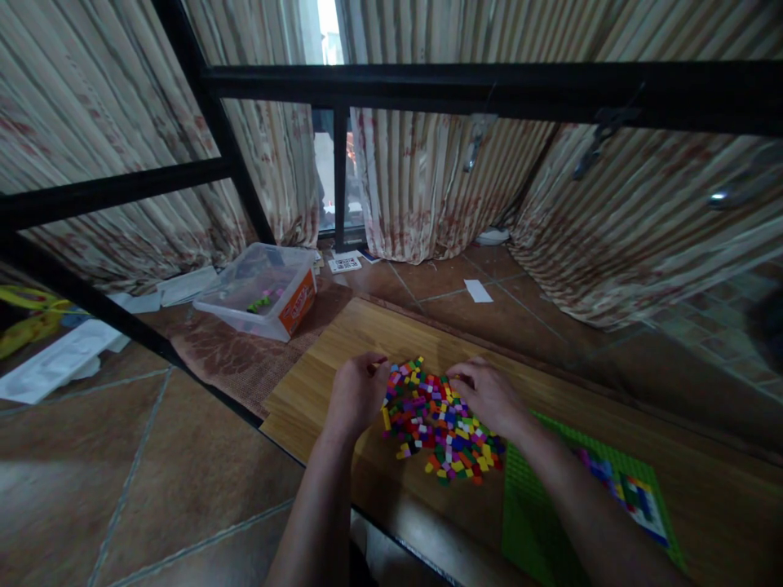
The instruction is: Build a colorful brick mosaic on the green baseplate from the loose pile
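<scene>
Head view | left hand (358, 393) curled, right hand (491, 396) loosely bent, both at brick pile (449, 420) | held pieces unclear | green baseplate (527, 497) on desk (327, 346)

I see the left hand (356, 393) at the left edge of a heap of small coloured bricks (422, 408), fingers curled; can't tell what's in them. Right hand (488, 397) at the heap's upper right, fingertips down among bricks, grip unclear. Heap sits on a wooden board (342, 330). Right forearm crosses over a green plate (526, 497) with bricks on it. Beyond the board I get a clear bin (263, 318), orange label, few bricks inside; curtains (416, 179) behind black bars (428, 86).
</scene>
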Demonstrator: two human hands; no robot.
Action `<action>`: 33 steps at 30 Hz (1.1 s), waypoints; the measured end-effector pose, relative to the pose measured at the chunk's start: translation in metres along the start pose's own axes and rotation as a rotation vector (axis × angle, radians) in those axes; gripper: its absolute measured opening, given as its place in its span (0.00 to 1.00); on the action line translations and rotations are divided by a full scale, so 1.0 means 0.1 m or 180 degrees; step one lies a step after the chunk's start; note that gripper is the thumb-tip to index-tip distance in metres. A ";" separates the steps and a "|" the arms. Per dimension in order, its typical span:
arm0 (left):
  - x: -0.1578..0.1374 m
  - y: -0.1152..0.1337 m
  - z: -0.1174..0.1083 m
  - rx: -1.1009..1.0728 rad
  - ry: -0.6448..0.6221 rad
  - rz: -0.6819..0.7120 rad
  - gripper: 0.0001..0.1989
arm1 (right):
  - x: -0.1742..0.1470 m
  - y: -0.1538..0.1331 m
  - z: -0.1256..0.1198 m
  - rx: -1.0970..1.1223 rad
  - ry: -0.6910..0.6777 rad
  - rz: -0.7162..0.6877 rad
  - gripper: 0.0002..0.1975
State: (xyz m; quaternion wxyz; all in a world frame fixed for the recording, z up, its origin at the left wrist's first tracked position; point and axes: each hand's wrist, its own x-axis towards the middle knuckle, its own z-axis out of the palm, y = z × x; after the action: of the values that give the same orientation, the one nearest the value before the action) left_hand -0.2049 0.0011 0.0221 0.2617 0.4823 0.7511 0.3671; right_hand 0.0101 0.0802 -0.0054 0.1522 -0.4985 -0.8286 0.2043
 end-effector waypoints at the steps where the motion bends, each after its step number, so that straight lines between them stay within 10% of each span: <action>1: 0.00 0.00 0.00 -0.0017 0.0015 -0.0031 0.13 | 0.03 -0.05 0.01 0.0007 0.0032 -0.0031 0.10; 9: -0.02 -0.01 -0.03 -0.0195 0.0116 -0.0165 0.13 | 0.32 -0.50 0.19 0.0087 -0.0138 -0.0760 0.10; 33: -0.02 -0.02 -0.02 -0.1821 0.0261 -0.0512 0.09 | 0.49 -0.35 0.39 0.0374 -0.0460 -0.0915 0.07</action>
State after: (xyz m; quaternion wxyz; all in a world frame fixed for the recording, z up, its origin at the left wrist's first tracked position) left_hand -0.2067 -0.0018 0.0213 0.3846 0.3127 0.6629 0.5611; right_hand -0.0570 0.1019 -0.0199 0.1488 -0.3491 -0.8868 0.2638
